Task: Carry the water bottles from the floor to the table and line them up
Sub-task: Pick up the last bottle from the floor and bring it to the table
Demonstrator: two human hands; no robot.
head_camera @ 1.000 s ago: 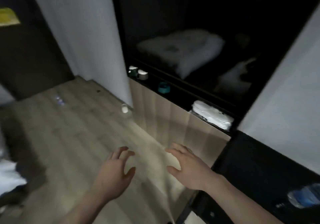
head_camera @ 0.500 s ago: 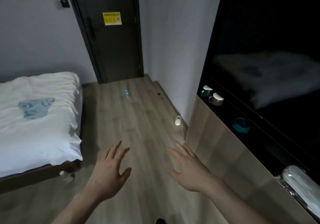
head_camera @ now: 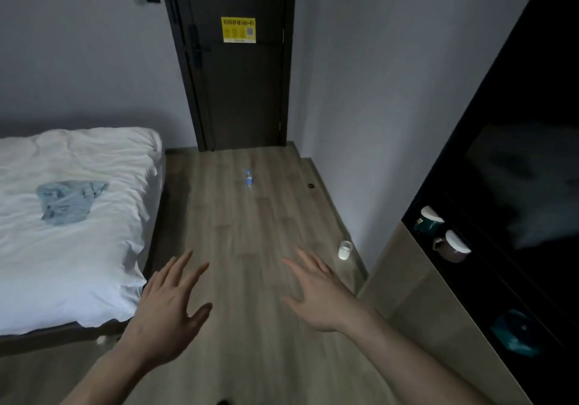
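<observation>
We note one water bottle [head_camera: 248, 177] upright on the wood floor [head_camera: 250, 279] near the dark door [head_camera: 238, 60], cap up, left hand [head_camera: 169, 314] and right hand [head_camera: 316, 295] grips spread, holding nothing, bed [head_camera: 72, 216] along the floor's left edge.

Two bare forearms reach into view from the bottom edge, with no sleeve, cuff or glove on either one as far as the frame shows. The left hand [head_camera: 169, 307] and the right hand [head_camera: 322, 298] carry no ring, and the wrists show no watch or band. The fingernails are short and unpainted.
</observation>
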